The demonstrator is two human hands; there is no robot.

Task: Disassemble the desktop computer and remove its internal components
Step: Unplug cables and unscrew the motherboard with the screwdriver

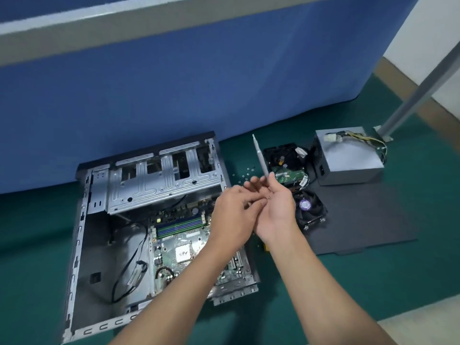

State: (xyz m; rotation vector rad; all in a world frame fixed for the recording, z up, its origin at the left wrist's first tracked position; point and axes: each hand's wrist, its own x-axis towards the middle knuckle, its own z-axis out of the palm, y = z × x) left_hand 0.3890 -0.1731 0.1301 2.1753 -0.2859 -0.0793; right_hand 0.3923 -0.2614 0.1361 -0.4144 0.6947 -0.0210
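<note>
The right hand (276, 207) is turned palm up, its fingers curled around the lower end of a grey screwdriver (260, 155), whose shaft stands up and leans away to the left. The left hand (231, 215) lies against it from the left with its fingers bent and their tips on the right palm, where something small and shiny sits; it is too small to name, and I cannot tell whether the left fingers pinch it or only touch it. Both hands hang above the right edge of the open computer case (99, 245), which lies on its side on the green floor (373, 282). Inside the case, the motherboard (179, 255) is bolted down under the left forearm, with a row of memory sticks (179, 226) seated along its far side and a black cable (129, 265) looping over the bare metal to its left. A metal drive cage (164, 180) spans the far end of the case. Just beyond the hands, a scatter of small screws (245, 174) lies on the floor. To the right are a black fan (311, 207), a second black part with a green board (286, 160), and the grey power supply (348, 158) with its wire bundle on top, all beside or on a dark flat panel (361, 220). A blue partition (174, 95) stands behind, and a grey metal leg (418, 90) rises at far right.
</note>
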